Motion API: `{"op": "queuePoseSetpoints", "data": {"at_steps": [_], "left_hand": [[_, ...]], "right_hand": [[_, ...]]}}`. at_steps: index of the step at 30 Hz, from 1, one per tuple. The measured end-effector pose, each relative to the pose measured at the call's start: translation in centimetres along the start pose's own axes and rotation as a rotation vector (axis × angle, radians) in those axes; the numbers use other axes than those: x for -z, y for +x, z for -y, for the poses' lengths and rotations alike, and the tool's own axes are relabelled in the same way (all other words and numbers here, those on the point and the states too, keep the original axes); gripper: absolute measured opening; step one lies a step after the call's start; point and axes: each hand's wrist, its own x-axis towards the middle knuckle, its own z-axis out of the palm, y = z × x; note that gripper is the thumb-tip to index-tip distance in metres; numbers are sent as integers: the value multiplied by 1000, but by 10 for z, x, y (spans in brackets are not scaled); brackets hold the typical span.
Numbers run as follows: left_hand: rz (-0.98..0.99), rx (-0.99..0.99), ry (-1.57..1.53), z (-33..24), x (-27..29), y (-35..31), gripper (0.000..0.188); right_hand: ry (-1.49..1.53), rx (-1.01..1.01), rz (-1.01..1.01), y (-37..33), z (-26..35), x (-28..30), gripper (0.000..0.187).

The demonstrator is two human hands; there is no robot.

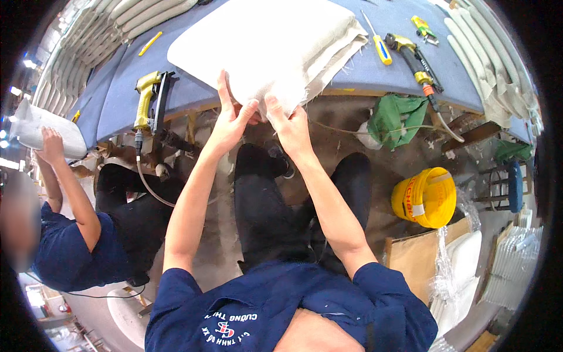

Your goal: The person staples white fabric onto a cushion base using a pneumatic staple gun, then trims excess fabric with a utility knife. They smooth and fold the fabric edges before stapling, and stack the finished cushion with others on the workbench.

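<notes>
The pad is looking soft, light. Left hand and right hand are pinching its near edge, a good spot.

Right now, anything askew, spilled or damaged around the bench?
No spill visible. The pale fabric piece has a ragged right edge with loose threads, so it looks frayed or untrimmed. Below the bench, a crumpled green cloth or bag looks stray, with a thin hose across it.
</notes>
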Motion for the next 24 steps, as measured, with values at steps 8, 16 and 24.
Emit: {"op": "queuePoseSetpoints", "data": {"at_steps": [8, 16, 24], "left_hand": [[-63, -286, 263, 40, -12, -2, 87], [-207, -162, -29, 7, -37, -6, 68], [-260, -278, 284, 29, -59, -8, 77]], "right_hand": [[44, 278, -40, -10, -60, 1, 45], [91, 279, -68, -9, -92, -5, 43], [218, 108, -27, -13, -97, -8, 48]]}}
